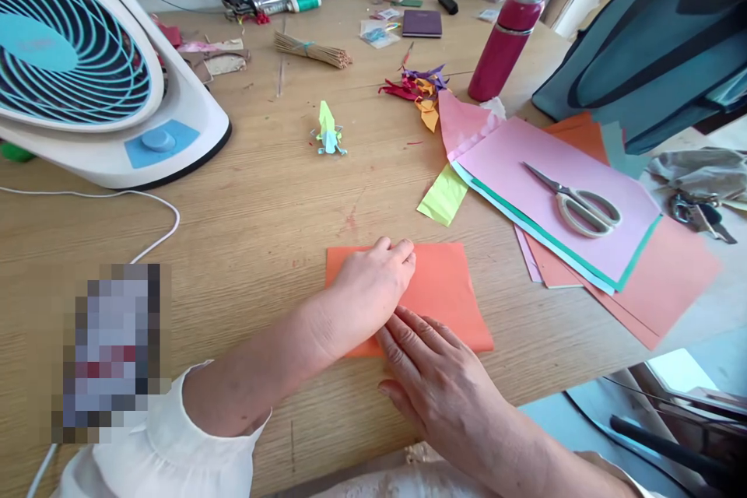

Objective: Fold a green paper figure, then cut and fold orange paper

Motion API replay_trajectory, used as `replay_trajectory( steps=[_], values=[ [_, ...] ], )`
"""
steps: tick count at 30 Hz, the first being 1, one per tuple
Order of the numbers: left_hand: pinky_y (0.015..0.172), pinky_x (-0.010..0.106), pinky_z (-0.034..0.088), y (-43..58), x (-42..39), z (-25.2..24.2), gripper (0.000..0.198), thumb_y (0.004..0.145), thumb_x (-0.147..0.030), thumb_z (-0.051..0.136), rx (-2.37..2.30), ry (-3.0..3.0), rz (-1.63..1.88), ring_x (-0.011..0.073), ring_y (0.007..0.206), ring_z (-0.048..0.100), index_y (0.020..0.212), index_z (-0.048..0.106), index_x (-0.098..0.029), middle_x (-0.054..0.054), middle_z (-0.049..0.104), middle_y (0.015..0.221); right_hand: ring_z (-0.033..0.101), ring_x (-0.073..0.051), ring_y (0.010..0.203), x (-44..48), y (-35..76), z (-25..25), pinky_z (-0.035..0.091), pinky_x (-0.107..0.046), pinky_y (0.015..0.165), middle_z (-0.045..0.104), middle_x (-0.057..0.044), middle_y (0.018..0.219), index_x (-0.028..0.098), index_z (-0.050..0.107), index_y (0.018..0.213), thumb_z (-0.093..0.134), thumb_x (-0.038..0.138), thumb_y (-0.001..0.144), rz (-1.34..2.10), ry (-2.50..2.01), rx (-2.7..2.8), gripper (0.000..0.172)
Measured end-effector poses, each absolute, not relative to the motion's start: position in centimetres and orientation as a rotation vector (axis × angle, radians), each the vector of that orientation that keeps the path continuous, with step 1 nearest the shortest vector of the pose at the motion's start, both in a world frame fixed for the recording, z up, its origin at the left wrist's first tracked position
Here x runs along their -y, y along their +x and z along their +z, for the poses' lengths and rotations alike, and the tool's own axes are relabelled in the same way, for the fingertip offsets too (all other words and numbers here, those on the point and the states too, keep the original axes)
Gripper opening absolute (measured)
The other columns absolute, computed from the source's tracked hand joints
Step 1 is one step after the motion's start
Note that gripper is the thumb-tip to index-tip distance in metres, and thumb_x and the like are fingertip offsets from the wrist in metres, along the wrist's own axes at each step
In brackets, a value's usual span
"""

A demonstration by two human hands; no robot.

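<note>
An orange sheet of paper [443,288] lies flat near the table's front edge. My left hand [370,284] rests on its left part, fingers together and pressed flat on the paper. My right hand [435,373] lies just below it at the sheet's near edge, fingers stretched flat and pointing left under my left hand. Neither hand grips anything.
A stack of pink, green and orange sheets [542,163] with scissors [577,202] on top lies to the right. A yellow-green scrap [442,196], a small folded paper figure [328,131], paper scraps [417,89], a red bottle [503,47], a fan [87,70] and a blue bag [647,54] surround it.
</note>
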State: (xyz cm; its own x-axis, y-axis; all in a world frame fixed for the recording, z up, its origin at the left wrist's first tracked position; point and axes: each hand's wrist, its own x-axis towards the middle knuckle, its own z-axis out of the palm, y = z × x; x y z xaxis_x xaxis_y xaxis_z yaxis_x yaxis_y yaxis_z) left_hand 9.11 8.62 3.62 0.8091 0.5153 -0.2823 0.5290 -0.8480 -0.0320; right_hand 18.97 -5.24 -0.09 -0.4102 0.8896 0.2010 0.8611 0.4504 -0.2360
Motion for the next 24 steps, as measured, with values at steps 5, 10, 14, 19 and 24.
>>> replay_trajectory(
  steps=[5,10,14,19,24],
  values=[
    [0.057,0.025,0.048,9.1,-8.4,3.7,0.038,0.090,-0.004,0.048,-0.844,2.975,-0.425,0.0220,0.105,0.056,0.125,0.057,-0.015,0.010,0.058,0.127,0.056,-0.034,0.126,6.1,19.0,-0.5,0.055,-0.048,0.095,0.056,-0.022,0.139,0.000,0.051,0.137,0.047,0.029,0.098,0.088,-1.445,2.430,0.048],
    [0.059,0.026,0.048,8.8,-8.4,3.4,0.036,0.091,-0.003,0.049,-0.835,2.999,-0.395,0.0219,0.105,0.055,0.123,0.058,-0.015,0.010,0.058,0.125,0.054,-0.034,0.128,7.0,19.3,-0.7,0.055,-0.047,0.098,0.054,-0.023,0.140,-0.001,0.051,0.137,0.050,0.028,0.098,0.063,-1.420,2.448,0.049],
    [0.059,0.025,0.048,8.6,-8.4,3.0,0.034,0.090,-0.003,0.049,-0.819,3.031,-0.366,0.0213,0.103,0.055,0.121,0.058,-0.016,0.010,0.059,0.122,0.055,-0.034,0.127,7.5,19.6,-0.5,0.057,-0.045,0.096,0.053,-0.023,0.140,-0.001,0.052,0.136,0.049,0.026,0.098,0.053,-1.372,2.485,0.047],
    [0.061,0.026,0.049,8.5,-8.1,2.8,0.027,0.096,-0.022,0.053,-0.815,3.041,-0.277,0.0219,0.104,0.055,0.121,0.059,-0.014,0.009,0.059,0.121,0.058,-0.034,0.125,7.8,20.2,0.2,0.059,-0.044,0.092,0.053,-0.023,0.140,-0.002,0.054,0.133,0.046,0.022,0.099,0.059,-1.318,2.534,0.043],
    [0.067,0.028,0.051,8.6,-7.6,2.9,0.044,0.092,-0.044,0.060,-0.844,3.015,-0.288,0.0241,0.109,0.052,0.123,0.059,-0.013,0.012,0.057,0.124,0.056,-0.032,0.127,7.9,20.9,0.1,0.057,-0.044,0.093,0.053,-0.020,0.142,0.002,0.054,0.135,0.046,0.020,0.099,0.117,-1.294,2.527,0.041]
  ],
)
